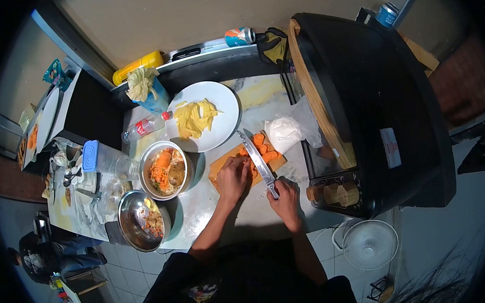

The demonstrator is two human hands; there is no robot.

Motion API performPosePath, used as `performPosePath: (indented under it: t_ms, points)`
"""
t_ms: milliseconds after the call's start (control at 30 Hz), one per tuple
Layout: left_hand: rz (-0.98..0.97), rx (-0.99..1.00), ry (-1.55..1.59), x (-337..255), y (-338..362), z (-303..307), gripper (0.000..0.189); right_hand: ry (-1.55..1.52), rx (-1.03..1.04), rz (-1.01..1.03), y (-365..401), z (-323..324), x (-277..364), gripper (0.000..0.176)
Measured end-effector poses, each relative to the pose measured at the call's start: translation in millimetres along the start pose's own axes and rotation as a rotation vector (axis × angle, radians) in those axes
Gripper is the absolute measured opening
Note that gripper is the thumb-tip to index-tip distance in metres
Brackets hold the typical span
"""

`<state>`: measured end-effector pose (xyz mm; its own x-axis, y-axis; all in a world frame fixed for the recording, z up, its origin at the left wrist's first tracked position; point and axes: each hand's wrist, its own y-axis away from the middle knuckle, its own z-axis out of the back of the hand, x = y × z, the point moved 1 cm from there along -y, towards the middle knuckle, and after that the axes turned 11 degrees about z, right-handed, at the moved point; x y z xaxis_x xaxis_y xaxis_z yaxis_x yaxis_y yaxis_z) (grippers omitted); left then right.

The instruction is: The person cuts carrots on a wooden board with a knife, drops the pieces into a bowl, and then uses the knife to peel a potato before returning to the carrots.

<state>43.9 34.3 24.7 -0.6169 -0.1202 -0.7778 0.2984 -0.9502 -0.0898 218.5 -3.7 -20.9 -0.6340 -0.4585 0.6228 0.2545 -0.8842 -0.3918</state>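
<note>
My right hand is closed round the handle of a long knife, whose blade slants up and to the left across a wooden cutting board. On the board lie chopped carrot pieces, mostly beyond the blade. My left hand has its fingers curled down on carrot at the near left side of the board, close beside the blade. Its fingertips partly hide what they grip. A plastic bag of white powder touches the board's far right side.
A white plate of pale yellow strips stands beyond the board. To the left are a pot of carrots and other food, a steel bowl and a plastic bottle. A large black appliance borders the right. Another person is far left.
</note>
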Motion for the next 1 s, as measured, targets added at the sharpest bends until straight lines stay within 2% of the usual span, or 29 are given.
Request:
performPosePath:
  t_ms: [133,333,400,467,500,600,700,800,867,1000]
  points:
    - [-0.004,-0.087,0.017,11,-4,11,0.016,0.051,0.02,0.013,1,0,0,0.019]
    - [0.048,-0.015,0.156,9,0,24,0.017,-0.006,-0.001,-0.068,-10,11,19,0.019]
    - [-0.05,-0.046,0.17,13,0,22,0.017,-0.026,0.016,-0.057,-16,20,29,0.019]
    - [-0.053,-0.046,0.162,24,1,20,0.018,-0.131,0.059,-0.199,-17,25,34,0.019]
    - [-0.058,-0.044,0.151,29,3,20,0.018,-0.127,0.064,-0.2,-15,24,31,0.019]
    - [0.054,-0.008,0.152,36,8,22,0.019,-0.101,0.135,-0.218,-14,23,27,0.022]
    - [0.083,-0.004,0.193,38,12,28,0.019,-0.217,0.076,-0.227,-15,33,44,0.016]
    - [0.076,0.021,0.204,41,14,29,0.019,-0.144,0.166,-0.29,-10,29,42,0.024]
    - [0.071,0.05,0.204,40,13,30,0.019,-0.315,0.228,-0.293,-10,25,39,0.026]
    - [0.005,0.052,0.123,43,12,28,0.022,-0.427,0.213,-0.366,5,17,51,0.025]
